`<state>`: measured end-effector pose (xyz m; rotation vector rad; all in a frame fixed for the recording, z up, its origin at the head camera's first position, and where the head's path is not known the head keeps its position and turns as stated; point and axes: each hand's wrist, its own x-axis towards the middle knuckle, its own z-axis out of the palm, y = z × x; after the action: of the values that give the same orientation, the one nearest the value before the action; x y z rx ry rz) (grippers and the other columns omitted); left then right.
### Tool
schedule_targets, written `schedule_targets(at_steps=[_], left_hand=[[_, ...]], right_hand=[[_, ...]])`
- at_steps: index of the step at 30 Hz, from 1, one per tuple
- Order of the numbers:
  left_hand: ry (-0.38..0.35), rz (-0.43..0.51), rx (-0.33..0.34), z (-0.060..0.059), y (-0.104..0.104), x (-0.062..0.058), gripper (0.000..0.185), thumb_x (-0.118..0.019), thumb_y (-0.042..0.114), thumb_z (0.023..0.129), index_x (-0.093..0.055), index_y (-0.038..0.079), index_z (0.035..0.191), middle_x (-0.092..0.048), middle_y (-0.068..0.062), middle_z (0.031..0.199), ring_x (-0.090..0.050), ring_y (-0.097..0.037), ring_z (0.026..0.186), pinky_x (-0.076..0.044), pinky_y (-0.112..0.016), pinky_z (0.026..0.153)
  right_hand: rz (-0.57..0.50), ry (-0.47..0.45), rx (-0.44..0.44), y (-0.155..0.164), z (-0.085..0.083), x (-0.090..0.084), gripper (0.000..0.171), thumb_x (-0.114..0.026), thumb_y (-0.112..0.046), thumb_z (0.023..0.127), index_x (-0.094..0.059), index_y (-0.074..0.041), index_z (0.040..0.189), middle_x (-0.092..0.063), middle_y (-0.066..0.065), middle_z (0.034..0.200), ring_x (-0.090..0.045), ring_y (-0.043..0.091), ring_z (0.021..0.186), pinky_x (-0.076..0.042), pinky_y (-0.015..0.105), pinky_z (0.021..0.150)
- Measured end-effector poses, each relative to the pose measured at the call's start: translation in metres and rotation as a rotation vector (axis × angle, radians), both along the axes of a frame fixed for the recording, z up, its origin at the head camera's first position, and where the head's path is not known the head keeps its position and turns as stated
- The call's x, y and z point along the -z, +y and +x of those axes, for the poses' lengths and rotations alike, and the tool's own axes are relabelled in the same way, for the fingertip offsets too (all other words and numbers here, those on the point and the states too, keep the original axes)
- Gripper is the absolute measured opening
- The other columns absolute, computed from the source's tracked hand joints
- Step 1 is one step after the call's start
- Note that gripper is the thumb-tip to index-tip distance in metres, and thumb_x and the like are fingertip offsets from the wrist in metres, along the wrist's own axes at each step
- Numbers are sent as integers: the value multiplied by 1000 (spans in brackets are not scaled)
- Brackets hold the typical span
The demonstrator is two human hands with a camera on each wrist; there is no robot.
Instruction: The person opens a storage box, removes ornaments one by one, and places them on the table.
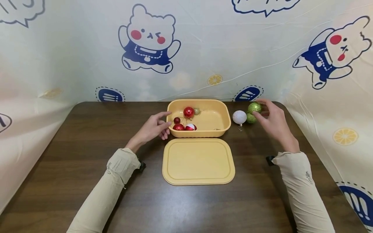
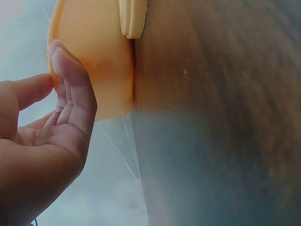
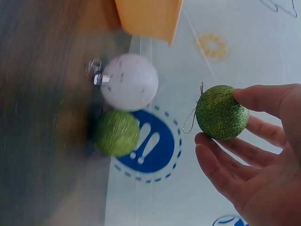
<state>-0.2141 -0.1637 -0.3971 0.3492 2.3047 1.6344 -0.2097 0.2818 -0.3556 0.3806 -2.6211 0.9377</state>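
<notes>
My right hand (image 1: 274, 119) pinches a green glitter bauble (image 3: 222, 112) between thumb and fingers, its thin hanging loop dangling free. In the head view it is held above a second green bauble (image 3: 117, 133), which rests on the table beside a white speckled bauble (image 3: 130, 82) with a silver cap. At the left end of a yellow box (image 1: 199, 133), my left hand (image 1: 152, 127) holds the rim with thumb and fingertips. Inside the box are a shiny red bauble (image 1: 188, 112), a small gold one (image 1: 197, 111), a small dark red one (image 1: 176, 120) and several red or red-and-white ones.
A flat yellow lid (image 1: 198, 161) lies on the dark wooden table (image 1: 186, 207), directly in front of the box. Behind the table hangs a pale printed cloth (image 1: 201, 48), close to the box's back, and it continues along both sides.
</notes>
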Motion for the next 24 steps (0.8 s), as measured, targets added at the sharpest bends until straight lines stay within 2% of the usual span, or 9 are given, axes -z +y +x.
schedule_targets(at_steps=[5,13,24], left_hand=[[3,7,1,0,-1,1,56,-57,11,102,-35,7,153,-64,-25,79,-62,-23,57,-60,-36,56],[-7,-2,-2,0,0,0,56,-57,11,102,-34,8,154,-63,-31,84,-62,-24,57,-60,-36,56],[2,-2,0,1,-1,0,57,-57,10,102,-34,8,154,-63,-31,84,-62,-25,56,-60,-36,57]], right_hand=[[-1,-34,35,17,-4,5,42,-69,-13,94,-55,0,132,-63,23,122,-65,38,104,-53,47,86],[27,-125,68,41,-6,17,44,-65,-18,98,-50,3,133,-59,31,124,-62,47,107,-51,60,88],[93,-188,106,52,-13,39,44,-63,-18,98,-49,7,132,-59,34,122,-63,48,104,-52,57,82]])
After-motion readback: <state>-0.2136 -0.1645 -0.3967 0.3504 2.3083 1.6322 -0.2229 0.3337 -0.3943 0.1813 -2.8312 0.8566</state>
